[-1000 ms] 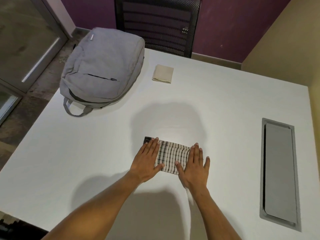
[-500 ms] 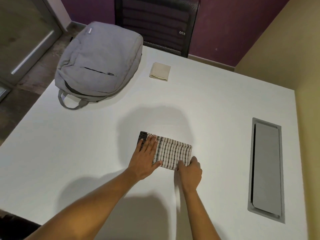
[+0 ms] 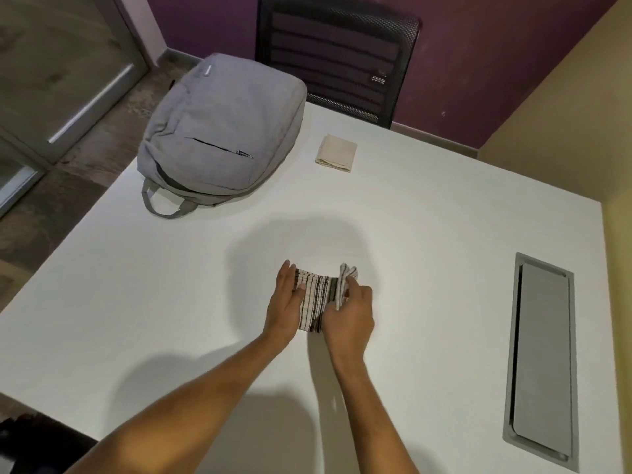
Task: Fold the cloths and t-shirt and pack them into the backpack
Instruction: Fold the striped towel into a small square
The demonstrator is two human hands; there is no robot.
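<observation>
Folding the checked cloth (image 3: 313,304) mid-table, we pin its left half with flat left hand (image 3: 286,304) fingers while our right hand (image 3: 350,311) pinches the raised right end. Next it probably goes leftward, edges squared, then into the grey backpack (image 3: 222,131) far-left.

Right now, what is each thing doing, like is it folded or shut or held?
checked cloth: partly folded, right end lifted.
left hand: flat, pressing the cloth.
right hand: pinching the lifted end.
beige cloth: folded, lying on the table.
backpack: lying flat, front pocket zipped.
table hatch: shut.
</observation>
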